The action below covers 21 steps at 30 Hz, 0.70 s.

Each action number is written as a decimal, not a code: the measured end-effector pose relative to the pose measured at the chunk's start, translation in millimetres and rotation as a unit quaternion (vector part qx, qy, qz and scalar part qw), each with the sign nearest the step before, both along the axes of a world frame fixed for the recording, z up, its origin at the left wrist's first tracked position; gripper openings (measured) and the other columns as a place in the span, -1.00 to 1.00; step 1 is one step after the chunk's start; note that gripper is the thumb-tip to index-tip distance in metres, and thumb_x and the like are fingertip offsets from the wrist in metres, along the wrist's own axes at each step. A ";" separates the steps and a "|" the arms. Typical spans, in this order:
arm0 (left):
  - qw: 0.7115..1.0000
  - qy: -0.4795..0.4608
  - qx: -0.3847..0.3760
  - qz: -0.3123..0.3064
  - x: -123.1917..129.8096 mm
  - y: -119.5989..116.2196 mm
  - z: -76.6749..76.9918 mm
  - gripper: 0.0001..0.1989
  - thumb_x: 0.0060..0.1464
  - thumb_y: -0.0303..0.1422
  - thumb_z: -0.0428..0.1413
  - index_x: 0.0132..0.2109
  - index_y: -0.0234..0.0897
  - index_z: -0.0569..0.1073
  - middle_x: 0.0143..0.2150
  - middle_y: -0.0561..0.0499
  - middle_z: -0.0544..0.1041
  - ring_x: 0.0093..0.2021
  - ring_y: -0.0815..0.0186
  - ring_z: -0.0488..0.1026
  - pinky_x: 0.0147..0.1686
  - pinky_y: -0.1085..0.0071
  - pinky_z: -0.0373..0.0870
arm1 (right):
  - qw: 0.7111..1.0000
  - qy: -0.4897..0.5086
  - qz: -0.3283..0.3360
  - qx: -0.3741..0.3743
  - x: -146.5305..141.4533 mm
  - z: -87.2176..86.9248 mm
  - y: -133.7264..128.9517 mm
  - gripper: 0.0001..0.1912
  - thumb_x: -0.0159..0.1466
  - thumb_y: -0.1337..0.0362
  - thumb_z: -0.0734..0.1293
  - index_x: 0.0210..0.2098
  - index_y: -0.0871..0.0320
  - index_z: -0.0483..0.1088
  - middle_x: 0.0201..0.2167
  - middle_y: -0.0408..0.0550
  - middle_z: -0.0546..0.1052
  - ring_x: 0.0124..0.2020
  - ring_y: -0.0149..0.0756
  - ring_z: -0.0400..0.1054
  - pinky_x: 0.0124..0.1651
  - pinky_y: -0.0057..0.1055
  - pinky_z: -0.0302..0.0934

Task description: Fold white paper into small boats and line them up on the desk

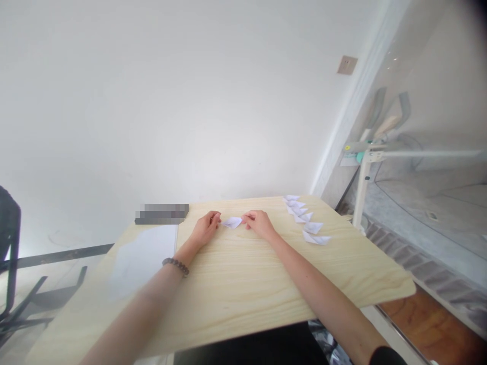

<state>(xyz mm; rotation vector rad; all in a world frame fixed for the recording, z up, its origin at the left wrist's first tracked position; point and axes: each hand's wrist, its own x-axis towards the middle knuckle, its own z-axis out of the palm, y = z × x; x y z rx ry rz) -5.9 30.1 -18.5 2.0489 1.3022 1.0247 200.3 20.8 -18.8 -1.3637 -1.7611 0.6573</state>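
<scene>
A small folded white paper [232, 222] lies between my two hands over the middle of the table. My right hand [258, 222] has its thumb and fingers pinched on the paper's right tip. At the other side, my left hand [207, 226] is curled with thumb and fingertips together, close to the left end of the paper; a narrow gap seems to separate them, and I cannot make out anything in its fingers. Several folded paper boats [303, 217] stand in a row on the right side of the table.
A stack of white paper sheets [146, 258] lies on the left of the wooden table [236, 294]. Behind it sits a dark, pixelated box-like object [162, 215]. The wall [228, 101] closes off the far edge; a white metal frame [363, 187] stands right, a black chair [11, 238] left.
</scene>
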 end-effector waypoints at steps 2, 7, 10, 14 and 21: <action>1.000 0.006 -0.002 0.008 0.2 2.1 -0.9 -0.63 0.07 -0.13 -0.18 -0.20 -0.27 0.36 -0.41 -0.01 0.47 -0.46 0.33 0.38 -0.39 0.40 0.28 | 1.000 0.001 -0.008 0.004 0.4 -1.1 0.9 -0.81 0.11 0.25 0.21 -0.48 0.17 0.42 -0.51 -0.12 0.51 -0.59 -0.43 0.36 -0.44 -0.53 0.21; 0.999 0.045 0.028 -0.012 2.8 1.4 -3.3 -0.70 0.04 -0.20 -0.11 -0.21 -0.25 0.39 -0.40 0.00 0.47 -0.42 0.30 0.38 -0.40 0.41 0.26 | 1.000 -0.008 -0.018 0.001 0.0 2.7 -0.3 -0.81 0.10 0.26 0.21 -0.50 0.17 0.42 -0.54 -0.11 0.51 -0.59 -0.43 0.35 -0.48 -0.54 0.19; 0.996 0.064 0.043 -0.048 4.1 -1.3 -4.0 -0.74 0.02 -0.27 -0.10 -0.23 -0.24 0.42 -0.35 0.00 0.48 -0.42 0.32 0.36 -0.37 0.41 0.26 | 0.999 -0.019 -0.030 -0.013 1.0 7.4 -2.0 -0.80 0.10 0.25 0.20 -0.49 0.18 0.44 -0.60 -0.11 0.49 -0.63 -0.44 0.32 -0.54 -0.55 0.15; 0.996 0.068 0.036 -0.055 4.8 -4.0 -3.6 -0.72 0.01 -0.29 -0.10 -0.18 -0.26 0.40 -0.34 -0.01 0.47 -0.45 0.33 0.34 -0.39 0.40 0.26 | 0.998 -0.027 -0.044 -0.036 5.4 8.8 0.2 -0.80 0.10 0.27 0.20 -0.49 0.20 0.44 -0.58 -0.11 0.50 -0.67 -0.47 0.30 -0.61 -0.57 0.11; 0.989 0.106 0.091 -0.054 8.9 -2.1 -4.9 -0.74 -0.01 -0.31 -0.06 -0.20 -0.26 0.42 -0.27 -0.06 0.43 -0.29 0.26 0.34 -0.23 0.32 0.26 | 0.998 0.000 -0.045 -0.038 8.2 3.0 8.0 -0.81 0.08 0.26 0.22 -0.51 0.20 0.43 -0.59 -0.10 0.50 -0.67 -0.47 0.29 -0.68 -0.58 0.09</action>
